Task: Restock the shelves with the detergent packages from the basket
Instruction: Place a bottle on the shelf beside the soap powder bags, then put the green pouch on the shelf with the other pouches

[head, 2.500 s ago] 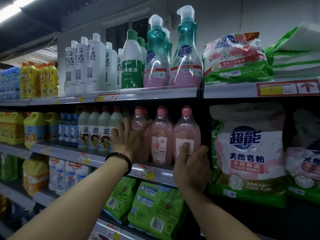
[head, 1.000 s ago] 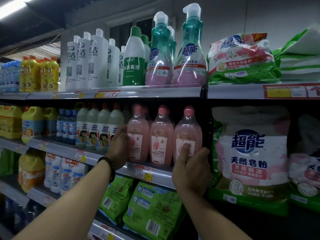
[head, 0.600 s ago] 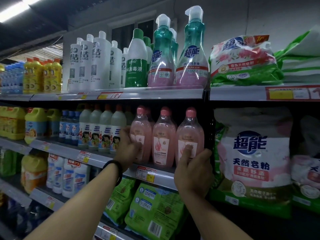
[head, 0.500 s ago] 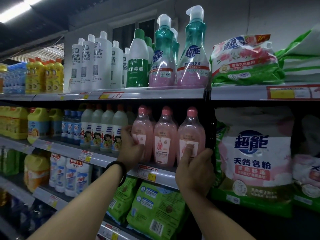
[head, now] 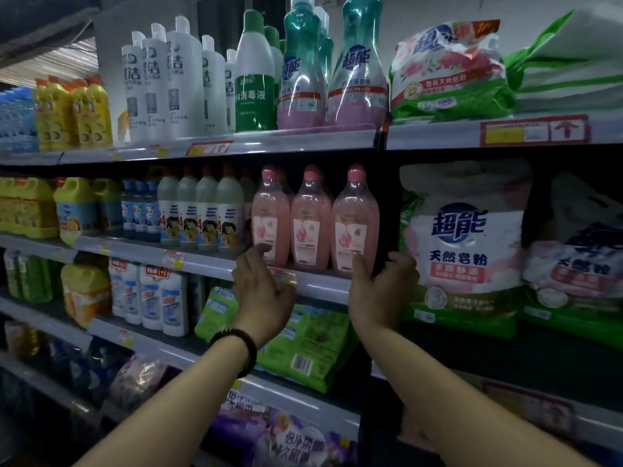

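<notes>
Three pink detergent bottles point(head: 312, 220) stand in a row just left of the powder bag point(head: 462, 244), labels forward (faced for shoppers). The right hand point(head: 381, 291) cups the base of the bottle nearest the bag, probably squaring it. The left hand point(head: 263, 291), fingers loose, holds nothing.

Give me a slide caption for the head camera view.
Restocking: left hand and right hand at three pink bottles on a store shelf.
</notes>
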